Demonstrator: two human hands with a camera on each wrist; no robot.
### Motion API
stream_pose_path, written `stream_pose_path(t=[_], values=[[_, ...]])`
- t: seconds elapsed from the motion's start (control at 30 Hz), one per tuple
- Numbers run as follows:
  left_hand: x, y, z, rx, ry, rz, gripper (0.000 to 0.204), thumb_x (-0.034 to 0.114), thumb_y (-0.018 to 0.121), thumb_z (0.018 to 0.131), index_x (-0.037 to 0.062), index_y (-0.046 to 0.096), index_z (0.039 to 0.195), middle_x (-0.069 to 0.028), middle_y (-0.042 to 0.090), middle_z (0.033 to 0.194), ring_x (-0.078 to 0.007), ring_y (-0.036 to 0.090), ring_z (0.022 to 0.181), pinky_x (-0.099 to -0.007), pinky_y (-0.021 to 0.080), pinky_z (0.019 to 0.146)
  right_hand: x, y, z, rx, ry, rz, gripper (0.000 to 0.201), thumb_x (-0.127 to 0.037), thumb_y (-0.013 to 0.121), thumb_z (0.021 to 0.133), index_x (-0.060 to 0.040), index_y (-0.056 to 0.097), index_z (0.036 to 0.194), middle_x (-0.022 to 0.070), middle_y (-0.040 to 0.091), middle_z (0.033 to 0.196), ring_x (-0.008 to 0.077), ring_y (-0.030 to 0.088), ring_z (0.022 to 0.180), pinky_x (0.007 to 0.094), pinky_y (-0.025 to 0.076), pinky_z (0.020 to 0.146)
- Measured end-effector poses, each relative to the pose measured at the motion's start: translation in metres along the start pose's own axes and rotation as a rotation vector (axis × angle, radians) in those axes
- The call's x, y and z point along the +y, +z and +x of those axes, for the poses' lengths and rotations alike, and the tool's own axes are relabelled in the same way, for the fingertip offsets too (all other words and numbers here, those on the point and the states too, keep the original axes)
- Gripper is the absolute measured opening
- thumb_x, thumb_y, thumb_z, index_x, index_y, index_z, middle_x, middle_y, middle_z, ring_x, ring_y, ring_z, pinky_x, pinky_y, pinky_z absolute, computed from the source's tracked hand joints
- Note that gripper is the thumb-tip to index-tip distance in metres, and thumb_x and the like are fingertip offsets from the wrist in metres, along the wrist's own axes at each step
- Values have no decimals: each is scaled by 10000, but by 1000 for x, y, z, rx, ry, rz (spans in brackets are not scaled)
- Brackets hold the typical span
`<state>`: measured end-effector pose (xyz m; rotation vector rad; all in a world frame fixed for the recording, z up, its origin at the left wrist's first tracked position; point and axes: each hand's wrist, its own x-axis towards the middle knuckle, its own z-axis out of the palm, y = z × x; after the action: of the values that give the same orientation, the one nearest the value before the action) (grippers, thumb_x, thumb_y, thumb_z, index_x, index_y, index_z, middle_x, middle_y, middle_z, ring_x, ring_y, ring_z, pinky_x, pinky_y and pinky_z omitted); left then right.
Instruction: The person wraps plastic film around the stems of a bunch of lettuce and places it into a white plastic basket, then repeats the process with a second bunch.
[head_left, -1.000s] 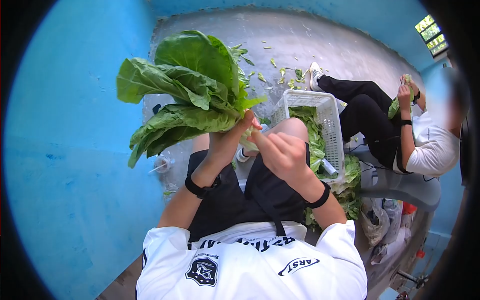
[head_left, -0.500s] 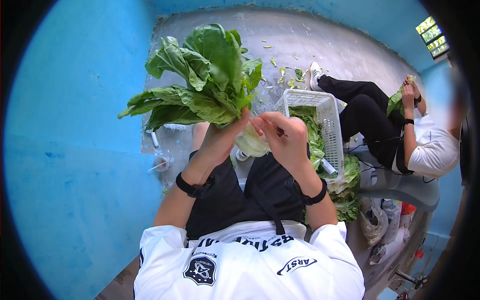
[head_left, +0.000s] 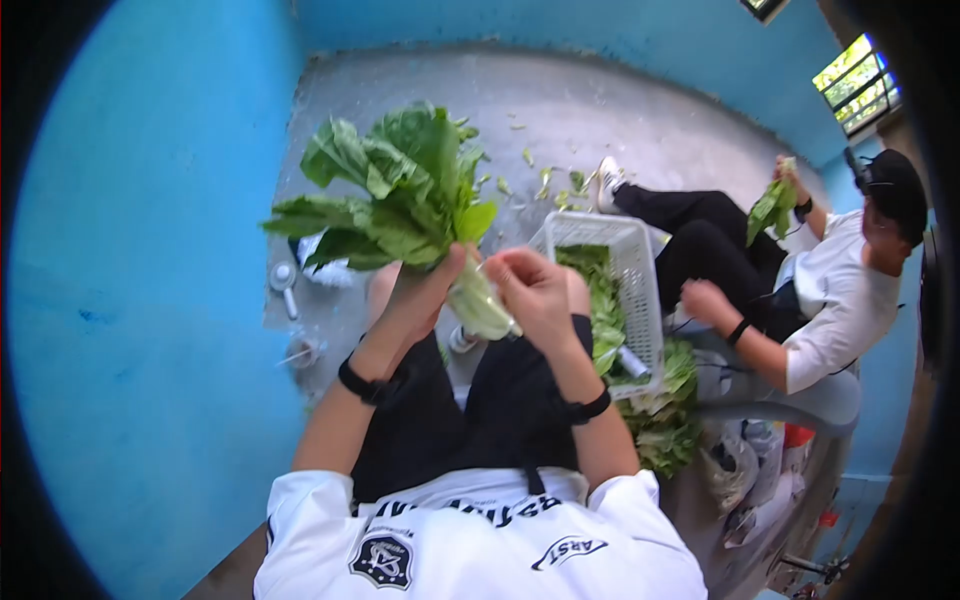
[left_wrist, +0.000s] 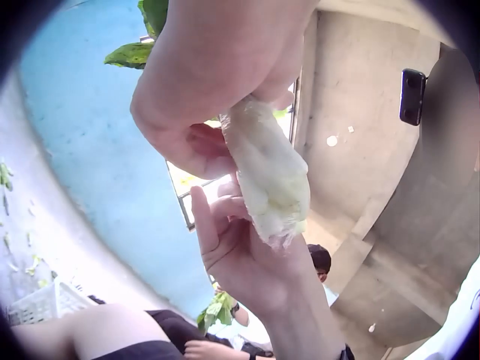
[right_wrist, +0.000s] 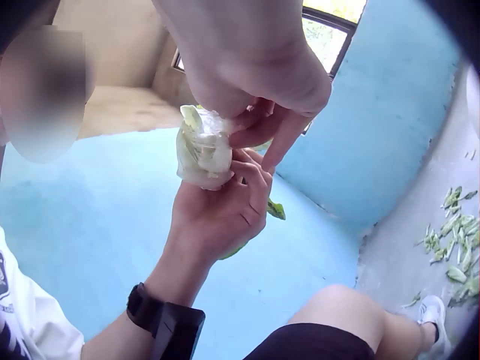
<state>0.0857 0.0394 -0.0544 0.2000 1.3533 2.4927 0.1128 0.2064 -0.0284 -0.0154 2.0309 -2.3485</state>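
Observation:
A leafy green vegetable (head_left: 400, 200) is held in the left hand (head_left: 423, 290), its leaves fanning up and to the left in the head view. Fingers of that hand curl round the pale stalk (head_left: 480, 305), whose cut end faces down. Beside the stalk is the right hand (head_left: 535, 295), fingers bent and tips close to it; whether they pinch anything is hidden. In the left wrist view the white stalk (left_wrist: 270, 172) lies between both hands. The right wrist view shows the stalk base (right_wrist: 204, 154) with the left hand (right_wrist: 225, 214) round it.
A white crate (head_left: 640, 290) holding leaves stands to the right of the knees, with more leaves (head_left: 665, 430) beside it. Another person (head_left: 830, 290) sits at the right, holding a vegetable (head_left: 772, 210). Leaf scraps (head_left: 545, 182) lie on the floor. Plastic bags (head_left: 740, 465) are at the lower right.
The vegetable and both hands sit lower in the head view, and more pale stalk shows. The view has shifted. The other person's hands have moved apart.

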Motion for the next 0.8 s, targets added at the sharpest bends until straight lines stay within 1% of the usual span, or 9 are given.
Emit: stream_pose_path(t=[0.13,0.17,0.3,0.37,0.5,0.57,0.6,0.67,0.8], values=[[4,17,-8,77,69,3,498,456,584,928,50,520,1210,-40,596,1070,-134,567,1002,-297,470,868,5,5,-6,-36,32,117,147,-158,625,951,-12,648,952,-16,642,742,17,546,643,178,423,561],[5,20,-7,117,68,-97,557,416,678,884,18,502,1231,-65,594,1103,-151,567,1008,-311,470,869,7,9,-7,0,61,168,154,-164,622,953,-11,644,960,-10,648,755,21,555,650,178,430,569],[-7,28,-13,211,50,-22,595,471,641,894,21,481,1249,-64,584,1110,-141,563,1009,-311,476,860,19,7,-14,70,18,175,184,-189,611,962,-7,638,975,12,662,795,28,572,686,181,441,580],[-9,34,-9,198,76,-7,667,594,482,915,-4,503,1209,-73,600,1069,-160,588,975,-314,477,868,20,8,-18,124,-63,133,208,-210,596,971,-6,638,968,10,649,798,24,560,690,184,438,576],[-23,15,1,59,46,-52,737,678,417,886,8,525,1176,-64,599,1045,-158,587,976,-307,478,859,17,14,-25,114,-32,196,204,-226,562,990,-25,598,1000,-2,628,807,18,534,670,183,424,569],[-24,4,3,-103,64,175,824,749,404,829,17,535,1184,-70,601,1069,-161,593,983,-316,491,845,10,17,-33,40,-9,293,193,-247,523,1008,-56,538,1035,-8,611,815,16,509,657,180,412,564],[-14,13,-3,-98,70,184,824,749,404,829,17,535,1184,-70,601,1069,-161,593,983,-316,491,845,3,13,-40,31,-13,300,193,-247,523,1008,-56,538,1035,-8,611,815,16,509,657,180,412,564],[-1,19,-11,-99,122,398,814,742,567,780,-6,583,1102,-48,628,994,-104,575,884,-283,494,737,-1,8,-52,-1,-82,221,179,-250,494,1019,-74,497,1048,-10,605,806,14,498,654,179,396,556],[10,48,-22,-94,260,417,830,746,584,767,-7,577,1117,-45,633,980,-107,570,860,-282,486,725,-23,10,-70,76,-219,163,169,-238,498,1017,-70,503,1041,-5,609,806,14,495,647,183,383,537]])
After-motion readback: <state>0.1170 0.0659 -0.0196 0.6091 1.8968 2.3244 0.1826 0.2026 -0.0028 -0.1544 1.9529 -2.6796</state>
